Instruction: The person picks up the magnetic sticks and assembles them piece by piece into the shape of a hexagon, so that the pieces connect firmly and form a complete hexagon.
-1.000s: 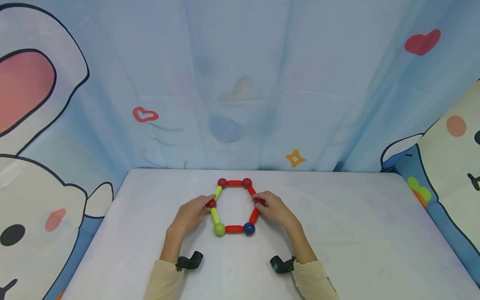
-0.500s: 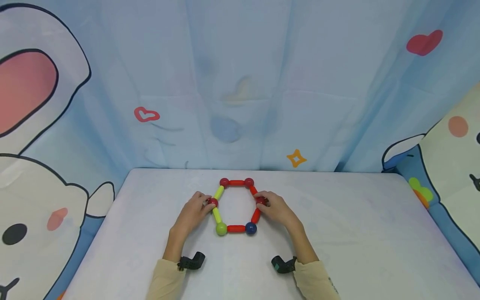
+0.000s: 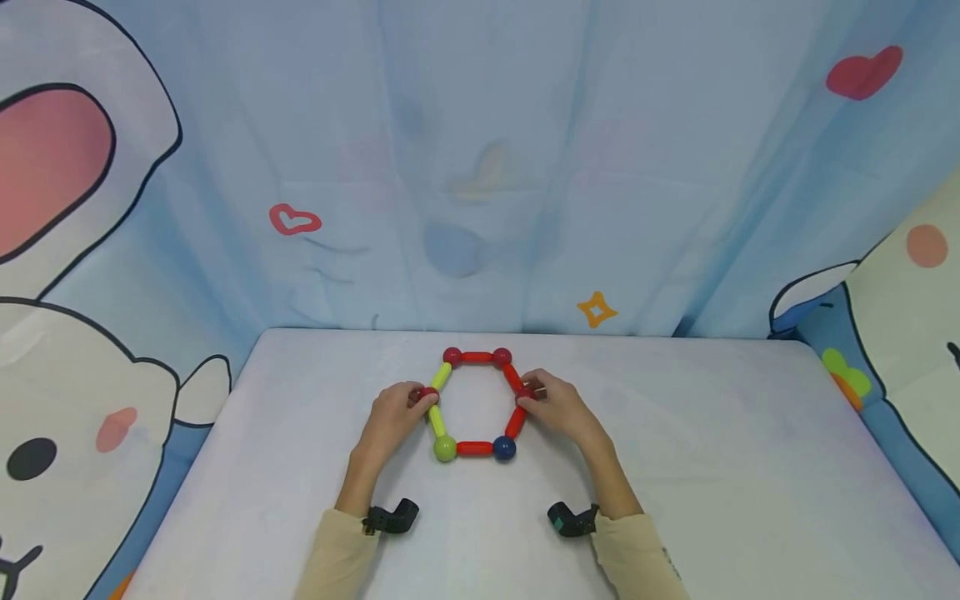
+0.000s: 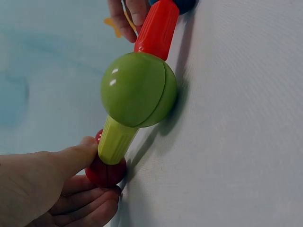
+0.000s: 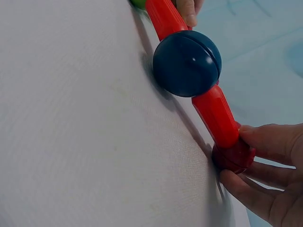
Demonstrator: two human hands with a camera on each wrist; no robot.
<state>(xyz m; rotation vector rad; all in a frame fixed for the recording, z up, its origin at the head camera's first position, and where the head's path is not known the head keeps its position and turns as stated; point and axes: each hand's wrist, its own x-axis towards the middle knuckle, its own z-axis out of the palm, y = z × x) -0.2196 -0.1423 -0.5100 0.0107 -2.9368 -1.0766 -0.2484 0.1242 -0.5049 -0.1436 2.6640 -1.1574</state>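
A six-sided ring of coloured balls and short rods lies on the white table. Around the left corner's red ball (image 4: 106,172) my left hand (image 3: 392,421) has its thumb and fingers, pinching it from the side. The opposite red ball (image 5: 232,157) is pinched by my right hand (image 3: 564,412). Nearest me, a green ball (image 3: 445,448) and a dark blue ball (image 3: 504,448) are joined by a red rod (image 3: 475,448). Yellow-green rods (image 3: 437,422) form the left sides; the other rods are red. Two more red balls (image 3: 452,357) mark the far corners.
The white-covered table (image 3: 720,467) spreads out on both sides of the ring. Behind it hangs a light blue curtain (image 3: 480,100) with cartoon prints. A black wrist camera (image 3: 393,517) sits on each forearm.
The left fingers have shifted around the red ball. The view has tilted slightly, so ring and table edge appear higher; the ring keeps its shape and the right hand its hold.
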